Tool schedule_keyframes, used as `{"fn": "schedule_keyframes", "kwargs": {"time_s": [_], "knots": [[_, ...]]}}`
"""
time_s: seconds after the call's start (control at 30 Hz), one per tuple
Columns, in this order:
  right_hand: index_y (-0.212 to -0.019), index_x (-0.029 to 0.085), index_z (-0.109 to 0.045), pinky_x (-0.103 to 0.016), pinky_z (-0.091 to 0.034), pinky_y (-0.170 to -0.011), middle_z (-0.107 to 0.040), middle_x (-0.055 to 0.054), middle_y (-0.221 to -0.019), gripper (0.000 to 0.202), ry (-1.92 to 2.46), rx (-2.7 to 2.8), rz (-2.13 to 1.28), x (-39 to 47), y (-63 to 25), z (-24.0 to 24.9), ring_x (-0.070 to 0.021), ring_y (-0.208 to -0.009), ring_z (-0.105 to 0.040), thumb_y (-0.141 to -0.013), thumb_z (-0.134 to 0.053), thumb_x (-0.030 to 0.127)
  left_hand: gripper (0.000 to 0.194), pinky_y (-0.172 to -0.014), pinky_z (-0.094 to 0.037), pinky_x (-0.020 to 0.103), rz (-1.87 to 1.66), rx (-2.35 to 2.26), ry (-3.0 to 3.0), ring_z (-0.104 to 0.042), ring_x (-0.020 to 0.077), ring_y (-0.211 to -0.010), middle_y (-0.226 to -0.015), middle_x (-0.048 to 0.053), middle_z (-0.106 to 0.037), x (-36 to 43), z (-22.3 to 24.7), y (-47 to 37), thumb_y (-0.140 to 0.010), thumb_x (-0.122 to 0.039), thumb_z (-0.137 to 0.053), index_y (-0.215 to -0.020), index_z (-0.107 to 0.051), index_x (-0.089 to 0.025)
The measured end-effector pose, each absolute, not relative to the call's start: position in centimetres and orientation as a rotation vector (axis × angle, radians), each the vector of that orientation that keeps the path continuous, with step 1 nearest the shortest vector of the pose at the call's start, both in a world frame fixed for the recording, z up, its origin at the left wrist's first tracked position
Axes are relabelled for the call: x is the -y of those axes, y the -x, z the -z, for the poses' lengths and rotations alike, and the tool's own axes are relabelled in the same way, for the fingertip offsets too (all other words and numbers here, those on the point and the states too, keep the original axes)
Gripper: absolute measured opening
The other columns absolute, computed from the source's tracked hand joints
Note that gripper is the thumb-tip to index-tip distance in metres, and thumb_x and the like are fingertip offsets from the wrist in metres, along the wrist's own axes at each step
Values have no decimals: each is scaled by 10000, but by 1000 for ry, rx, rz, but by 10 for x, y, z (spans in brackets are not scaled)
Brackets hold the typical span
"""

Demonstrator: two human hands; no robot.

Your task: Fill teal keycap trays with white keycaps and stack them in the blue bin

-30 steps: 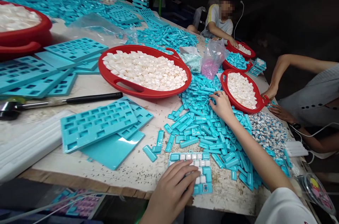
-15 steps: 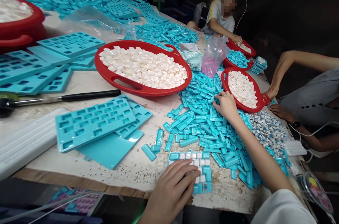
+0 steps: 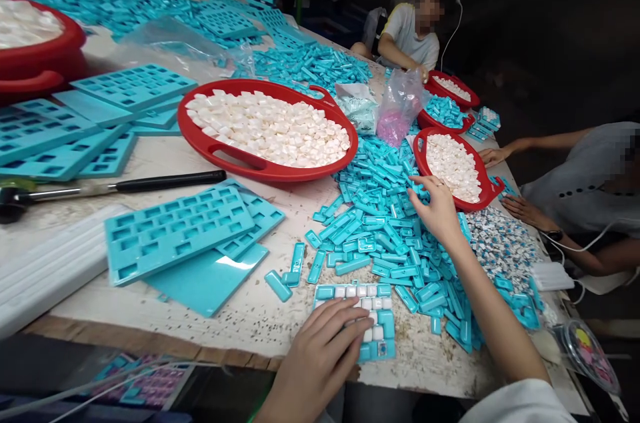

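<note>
A small blue keypad with white and blue keycaps (image 3: 385, 322) lies at the table's front edge. My left hand (image 3: 327, 343) rests palm down over its left part, fingers stretched out, hiding some of the keys. Over the heap of loose blue keycaps (image 3: 370, 209), my right hand (image 3: 437, 211) hovers with thumb and fingers apart and nothing visible between them. It is close to the smaller red basket of white keycaps (image 3: 453, 166).
A large red basket (image 3: 267, 173) of white keycaps stands ahead. Blue frames (image 3: 177, 229) are stacked left, beside a black-handled tool (image 3: 170, 181). Small switches (image 3: 505, 243) lie right. People sit around, one with a hand (image 3: 525, 211) near the switches.
My right hand has shifted slightly right and its fingers have spread. The person at the right has leaned in and moved an arm. My left hand stays on the keypad.
</note>
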State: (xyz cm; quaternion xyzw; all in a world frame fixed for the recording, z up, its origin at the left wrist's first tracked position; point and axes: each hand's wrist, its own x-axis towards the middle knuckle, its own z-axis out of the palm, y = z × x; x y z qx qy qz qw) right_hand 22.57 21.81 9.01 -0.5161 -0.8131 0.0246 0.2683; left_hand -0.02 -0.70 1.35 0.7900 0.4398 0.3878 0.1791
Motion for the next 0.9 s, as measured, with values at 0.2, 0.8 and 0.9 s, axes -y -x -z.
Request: {"fn": "schedule_keyframes", "kwargs": {"time_s": [0.2,0.8,0.9], "knots": [[-1009,242,-720,-357,-518,-862,-733,-54,-904,235,1245,2152,-158,-133,-243,-84,-222,-866,-670,-1002,-486,266,284,-939,-550,306,-1070,-1252,-2154,-657,185,-1148,-1228,24,-711,-12,-51,7,-1034,-214,-460,-1222,-662,-282],[-1002,238,-719,-289,-493,-700,-716,7,-744,202,887,1973,-208,-106,-244,-43,-157,-646,-645,-956,-535,169,176,-897,-404,415,-281,-1644,-2559,-606,335,-1116,-1089,99,-756,-239,-53,-37,-805,-278,-730,-973,-745,-226],[-1000,239,-710,-284,-475,-688,-724,9,-755,198,859,1981,-186,-103,-241,-44,-156,-649,-648,-954,-533,163,189,-903,-391,423,-258,-1680,-2578,-607,335,-1112,-1074,83,-766,-243,-54,-39,-762,-260,-760,-950,-747,-245]]}}
